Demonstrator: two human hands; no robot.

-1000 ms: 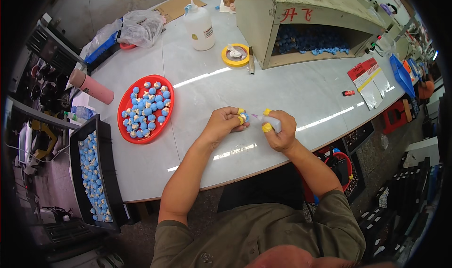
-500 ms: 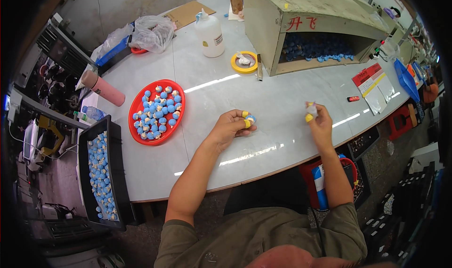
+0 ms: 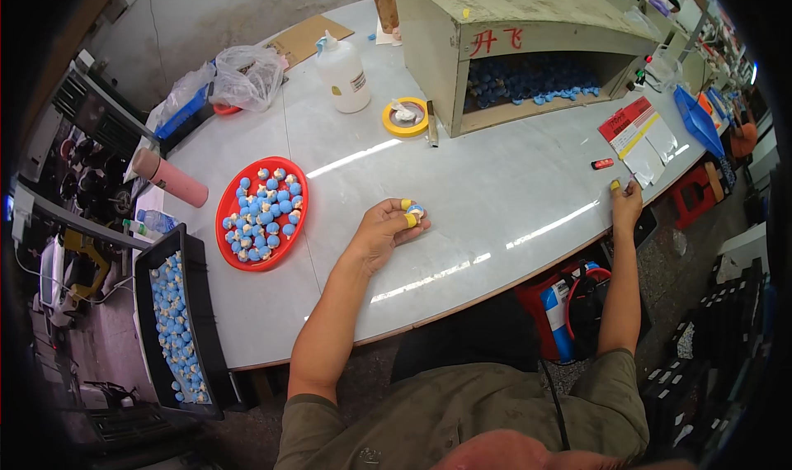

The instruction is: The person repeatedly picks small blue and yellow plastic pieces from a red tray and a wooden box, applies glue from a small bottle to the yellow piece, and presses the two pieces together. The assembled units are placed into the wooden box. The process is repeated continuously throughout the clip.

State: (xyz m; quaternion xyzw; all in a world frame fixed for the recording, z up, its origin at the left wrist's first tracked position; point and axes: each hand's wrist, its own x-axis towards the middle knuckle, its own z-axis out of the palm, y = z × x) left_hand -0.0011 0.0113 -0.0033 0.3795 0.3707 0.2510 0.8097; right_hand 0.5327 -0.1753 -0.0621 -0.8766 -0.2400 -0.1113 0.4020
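Observation:
In front of my body, my left hand point(image 3: 384, 232) pinches a small blue-and-white ball-shaped piece point(image 3: 416, 211) between thumb and fingers wrapped in yellow tape. My right hand point(image 3: 627, 204) is far out at the right, over the table's front edge and just below the papers. Its fingers are drawn together; whatever they hold is too small to make out. Left of my left hand, a red round tray point(image 3: 304, 214) carries many blue balls with cream-coloured parts. Similar blue pieces point(image 3: 175, 321) fill a black bin point(image 3: 205, 325) at the table's left end.
A beige box-shaped cabinet point(image 3: 429, 66) with blue pieces inside stands at the back. Near it are a white squeeze bottle point(image 3: 342, 78), a yellow tape roll point(image 3: 422, 128) and a pink flask point(image 3: 177, 181). Red-and-white papers point(image 3: 639, 136) and a small red item point(image 3: 603, 164) lie at the right.
My right hand has moved right, away from the left one, toward the papers; the whitish thing seen in its fingers no longer shows. My left hand still holds the blue-and-white piece. The view has shifted slightly.

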